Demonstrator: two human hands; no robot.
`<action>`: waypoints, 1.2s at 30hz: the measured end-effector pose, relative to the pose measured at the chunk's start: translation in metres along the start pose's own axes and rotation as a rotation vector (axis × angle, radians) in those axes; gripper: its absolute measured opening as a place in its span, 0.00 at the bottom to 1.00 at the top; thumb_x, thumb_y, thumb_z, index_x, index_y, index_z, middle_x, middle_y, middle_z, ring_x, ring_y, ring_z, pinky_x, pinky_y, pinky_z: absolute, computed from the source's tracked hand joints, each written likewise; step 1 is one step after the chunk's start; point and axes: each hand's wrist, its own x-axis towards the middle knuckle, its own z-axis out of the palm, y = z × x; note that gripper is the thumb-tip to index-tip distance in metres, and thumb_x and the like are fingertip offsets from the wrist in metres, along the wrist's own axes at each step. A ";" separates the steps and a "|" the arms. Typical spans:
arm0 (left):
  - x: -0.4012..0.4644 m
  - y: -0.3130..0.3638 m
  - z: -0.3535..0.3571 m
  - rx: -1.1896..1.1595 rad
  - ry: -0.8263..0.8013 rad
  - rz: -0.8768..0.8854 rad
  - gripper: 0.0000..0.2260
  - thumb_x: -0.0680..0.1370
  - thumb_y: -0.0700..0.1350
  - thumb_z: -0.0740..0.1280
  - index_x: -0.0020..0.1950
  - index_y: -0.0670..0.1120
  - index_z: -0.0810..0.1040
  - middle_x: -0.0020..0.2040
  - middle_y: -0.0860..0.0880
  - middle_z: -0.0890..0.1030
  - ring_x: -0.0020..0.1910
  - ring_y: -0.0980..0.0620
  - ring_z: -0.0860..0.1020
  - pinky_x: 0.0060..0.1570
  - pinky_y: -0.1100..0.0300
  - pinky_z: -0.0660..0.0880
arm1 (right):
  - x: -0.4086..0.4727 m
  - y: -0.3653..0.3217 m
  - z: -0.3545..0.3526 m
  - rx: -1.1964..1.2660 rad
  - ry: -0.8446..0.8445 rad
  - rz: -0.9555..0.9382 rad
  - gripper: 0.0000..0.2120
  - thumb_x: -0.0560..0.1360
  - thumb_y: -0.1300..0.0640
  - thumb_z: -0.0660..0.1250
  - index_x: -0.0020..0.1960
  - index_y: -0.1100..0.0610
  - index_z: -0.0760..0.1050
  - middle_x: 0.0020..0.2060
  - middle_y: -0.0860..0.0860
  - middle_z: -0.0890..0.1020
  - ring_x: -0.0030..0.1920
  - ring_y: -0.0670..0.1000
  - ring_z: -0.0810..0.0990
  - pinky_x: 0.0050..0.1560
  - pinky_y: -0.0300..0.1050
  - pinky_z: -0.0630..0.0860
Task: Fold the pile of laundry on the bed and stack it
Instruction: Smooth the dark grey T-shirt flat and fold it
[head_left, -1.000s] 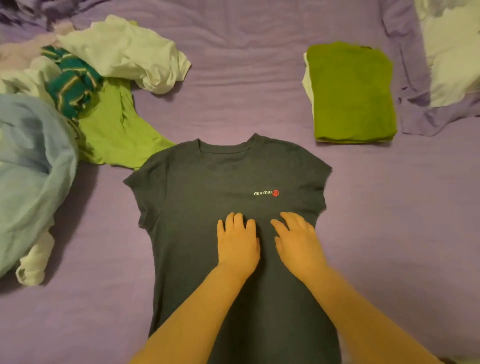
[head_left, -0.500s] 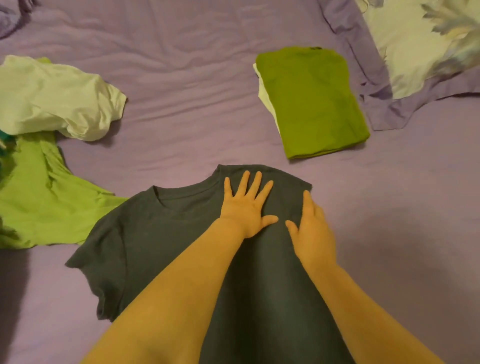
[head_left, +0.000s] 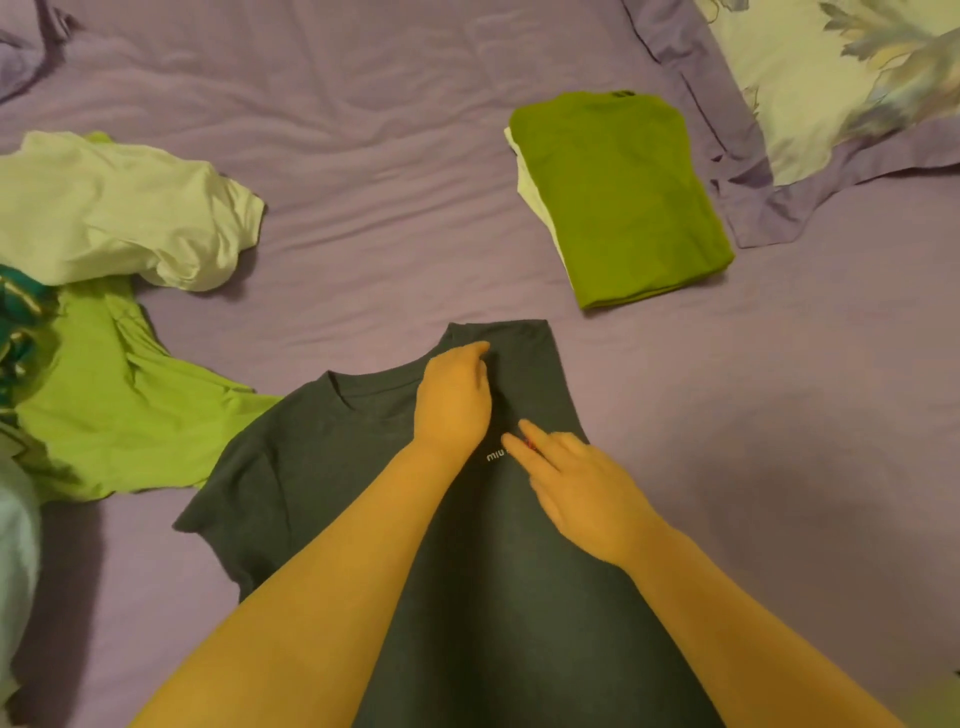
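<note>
Folding under way: grey shirt (head_left: 322, 467) lies mid-bed with right sleeve tucked in, left hand (head_left: 454, 402) fingers together, right hand (head_left: 576, 483) fingers spread, pressing; green stack (head_left: 618, 197) done, pile (head_left: 114, 249) waiting.

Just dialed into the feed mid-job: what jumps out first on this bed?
The dark grey T-shirt spread front and centre, its right side folded in, with the left hand and right hand both on its chest. Beyond it to the right sits a neatly folded green shirt on the purple sheet. At the left edge lies the unfolded pile, pale cream garment above a lime-green one.
</note>
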 end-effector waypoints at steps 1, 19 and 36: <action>-0.002 -0.007 -0.002 0.081 -0.001 0.034 0.17 0.82 0.39 0.55 0.71 0.41 0.69 0.66 0.42 0.74 0.67 0.44 0.70 0.66 0.53 0.67 | 0.001 0.000 0.001 0.046 0.030 0.049 0.30 0.68 0.63 0.74 0.68 0.58 0.72 0.65 0.57 0.76 0.57 0.57 0.80 0.48 0.49 0.80; -0.102 -0.121 -0.074 0.617 0.071 -0.083 0.27 0.80 0.48 0.61 0.77 0.48 0.58 0.77 0.43 0.59 0.77 0.40 0.53 0.73 0.39 0.45 | 0.073 -0.099 0.012 -0.143 -0.345 0.064 0.33 0.80 0.39 0.47 0.77 0.51 0.38 0.77 0.56 0.41 0.76 0.59 0.38 0.73 0.62 0.41; -0.116 -0.188 -0.147 -0.156 0.273 -0.593 0.07 0.79 0.47 0.64 0.48 0.44 0.71 0.40 0.48 0.76 0.43 0.45 0.74 0.41 0.54 0.69 | 0.162 -0.195 0.035 -0.182 -0.405 -0.262 0.32 0.80 0.38 0.45 0.76 0.48 0.34 0.77 0.52 0.38 0.76 0.58 0.37 0.73 0.63 0.43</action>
